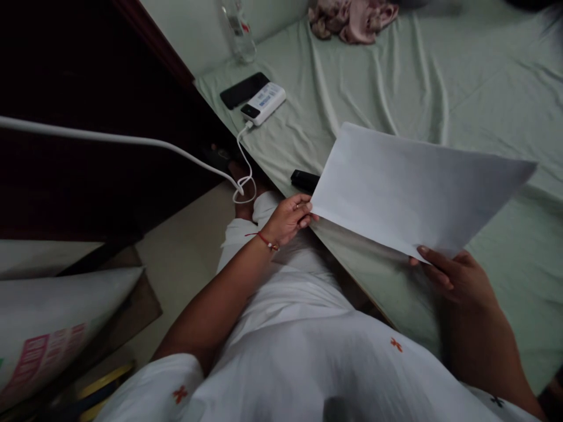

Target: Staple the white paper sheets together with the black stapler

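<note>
Fingers of the left hand (287,221) pinch the near left corner of a white sheet of paper (413,187), thumb and forefinger pressed together on it, the other fingers loosely curled. Fingers of the right hand (468,284) grip the near edge close to the right corner: the thumb lies on top, one fingertip peeks out below the edge, and how the remaining fingers sit underneath cannot be told. The paper stretches between the two grips and extends away beyond both sets of fingertips, tilted above a bed with a pale green cover (373,76).

Just beyond the left fingertips, a small black object (303,180) rests on the cover, its right end hidden by the paper. Farther past those fingers and to their left, a white power bank (268,102) lies against a black phone (241,91). A white cable (250,161) runs from the power bank, looping to the left of the left fingers. Farthest beyond them are a clear bottle (240,35) and crumpled pink cloth (356,20). A red bracelet (266,240) circles the left wrist, behind the fingers.
</note>
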Available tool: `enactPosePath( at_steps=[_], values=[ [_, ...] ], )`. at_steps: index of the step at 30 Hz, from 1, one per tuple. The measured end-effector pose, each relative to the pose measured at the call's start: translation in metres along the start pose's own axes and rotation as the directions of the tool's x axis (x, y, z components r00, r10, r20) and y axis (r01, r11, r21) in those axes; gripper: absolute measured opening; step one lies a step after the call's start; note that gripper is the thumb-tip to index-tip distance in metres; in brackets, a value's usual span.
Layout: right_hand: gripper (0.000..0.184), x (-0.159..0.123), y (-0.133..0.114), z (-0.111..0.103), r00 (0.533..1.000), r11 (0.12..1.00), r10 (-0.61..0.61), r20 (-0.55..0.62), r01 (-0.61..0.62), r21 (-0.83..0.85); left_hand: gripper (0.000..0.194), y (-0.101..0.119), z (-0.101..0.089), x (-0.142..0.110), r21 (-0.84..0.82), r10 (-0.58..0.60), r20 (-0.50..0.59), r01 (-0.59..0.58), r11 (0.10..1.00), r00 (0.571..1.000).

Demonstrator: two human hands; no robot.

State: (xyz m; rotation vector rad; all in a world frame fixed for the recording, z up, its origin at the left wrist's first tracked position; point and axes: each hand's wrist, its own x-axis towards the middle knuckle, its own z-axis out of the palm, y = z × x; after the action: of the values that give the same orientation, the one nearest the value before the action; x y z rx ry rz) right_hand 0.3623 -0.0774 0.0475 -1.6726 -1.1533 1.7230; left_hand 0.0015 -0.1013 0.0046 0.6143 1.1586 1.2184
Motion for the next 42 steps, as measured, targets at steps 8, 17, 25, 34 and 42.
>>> enactPosePath(
  at_steps=[8,17,25,34,42],
  values=[
    [0.047,-0.007,0.009,-0.019,0.994,0.995,0.071,-0.079,-0.064,0.081,0.006,0.003,-0.016,0.009,0.451,0.322,-0.19,-0.209,0.868,0.927],
    [0.047,-0.003,0.013,-0.018,0.993,0.994,0.078,-0.092,-0.071,0.08,0.059,0.017,-0.015,0.027,0.862,0.559,0.334,-0.485,0.144,0.759],
    [0.049,-0.005,0.013,-0.019,0.989,0.992,0.096,-0.114,-0.086,0.092,0.075,0.012,-0.007,0.031,0.888,0.44,0.327,-0.431,0.159,0.836],
    [0.045,0.003,0.019,-0.018,0.991,0.99,0.093,-0.099,-0.082,0.114,0.075,0.012,-0.007,0.031,0.886,0.438,0.323,-0.431,0.173,0.839],
    [0.044,0.008,0.022,-0.014,0.996,0.994,0.041,-0.074,-0.033,0.099,0.078,0.012,-0.008,0.03,0.869,0.435,0.336,-0.454,0.2,0.835]
  ],
)
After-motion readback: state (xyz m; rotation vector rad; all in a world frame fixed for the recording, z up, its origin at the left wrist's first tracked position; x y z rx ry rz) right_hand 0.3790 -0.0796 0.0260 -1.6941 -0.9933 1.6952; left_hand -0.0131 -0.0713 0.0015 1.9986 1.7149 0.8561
